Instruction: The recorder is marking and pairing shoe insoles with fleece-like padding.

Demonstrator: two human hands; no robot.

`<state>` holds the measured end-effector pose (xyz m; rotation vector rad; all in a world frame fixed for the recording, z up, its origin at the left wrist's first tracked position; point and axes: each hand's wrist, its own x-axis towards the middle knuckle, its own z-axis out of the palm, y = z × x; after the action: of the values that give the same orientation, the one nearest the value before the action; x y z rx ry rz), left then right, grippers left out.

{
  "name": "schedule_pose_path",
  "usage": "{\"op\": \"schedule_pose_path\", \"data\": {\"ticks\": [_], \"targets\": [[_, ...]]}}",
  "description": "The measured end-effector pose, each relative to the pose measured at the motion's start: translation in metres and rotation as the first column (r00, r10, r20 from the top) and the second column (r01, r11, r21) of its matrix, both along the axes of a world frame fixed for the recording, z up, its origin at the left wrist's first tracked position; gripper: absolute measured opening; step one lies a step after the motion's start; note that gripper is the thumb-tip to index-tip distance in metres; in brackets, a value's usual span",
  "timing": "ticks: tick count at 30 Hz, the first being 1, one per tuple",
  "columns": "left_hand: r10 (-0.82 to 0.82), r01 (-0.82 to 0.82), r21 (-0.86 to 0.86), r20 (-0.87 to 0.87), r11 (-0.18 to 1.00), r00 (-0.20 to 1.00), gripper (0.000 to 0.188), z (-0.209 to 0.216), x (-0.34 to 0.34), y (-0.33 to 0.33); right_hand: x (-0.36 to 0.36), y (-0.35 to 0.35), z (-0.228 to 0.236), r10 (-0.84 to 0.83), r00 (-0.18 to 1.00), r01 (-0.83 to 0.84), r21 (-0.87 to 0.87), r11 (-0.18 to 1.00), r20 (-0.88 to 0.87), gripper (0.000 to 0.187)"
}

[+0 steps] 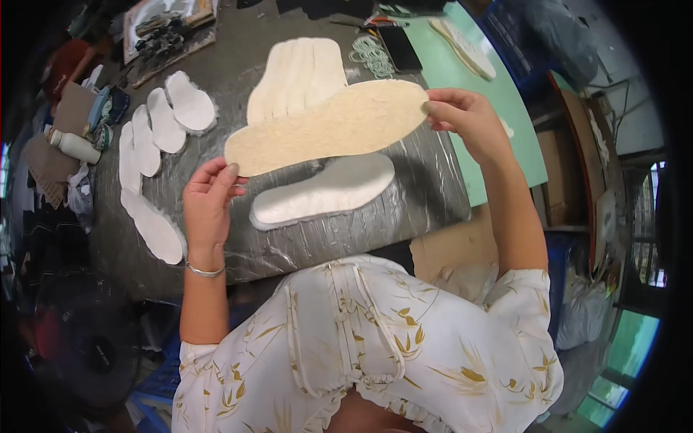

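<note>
A cream insole [328,130] is stretched between my two hands above the table. My left hand [214,189] pinches one end between thumb and fingers. The opposite end is pinched by my right hand [462,119]. Below it on the table lies a white insole with a fluffy edge [325,191], partly shaded. Behind the held piece a stack of cream insoles [299,76] lies side by side, its near part hidden.
Several white fluffy insoles [166,123] lie along the table's left side. A phone [399,50] and a coil of pale cord [370,55] are at the back. More insoles [462,49] rest on a green board [505,144]. A white bottle [75,146] stands far left.
</note>
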<state>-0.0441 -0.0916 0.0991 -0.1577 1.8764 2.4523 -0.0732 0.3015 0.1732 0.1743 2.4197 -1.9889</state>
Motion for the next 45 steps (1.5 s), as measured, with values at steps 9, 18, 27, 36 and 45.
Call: {"op": "schedule_pose_path", "data": {"ticks": [9,18,27,36,45], "targets": [[-0.036,0.045,-0.046,0.173,0.998,0.984,0.018,0.004,0.026,-0.015,0.021,0.007,-0.075,0.117,0.896,-0.031,-0.204,0.979,0.428,0.028],[-0.029,0.108,-0.208,0.35,0.972,0.936,0.016,-0.013,0.039,-0.024,0.014,0.008,-0.124,0.222,0.862,-0.201,-0.096,0.975,0.456,0.025],[-0.002,0.141,-0.292,0.43,0.946,0.903,0.017,-0.028,0.04,-0.02,0.011,0.016,-0.16,0.202,0.881,-0.163,-0.125,0.979,0.427,0.023],[0.012,0.135,-0.302,0.439,0.944,0.898,0.016,-0.026,0.039,-0.014,0.014,0.016,-0.158,0.201,0.903,-0.143,-0.177,0.974,0.38,0.027],[-0.035,0.161,-0.264,0.424,0.951,0.905,0.016,-0.028,0.037,-0.021,0.011,0.014,-0.161,0.159,0.916,-0.139,-0.08,0.987,0.367,0.029]]}}
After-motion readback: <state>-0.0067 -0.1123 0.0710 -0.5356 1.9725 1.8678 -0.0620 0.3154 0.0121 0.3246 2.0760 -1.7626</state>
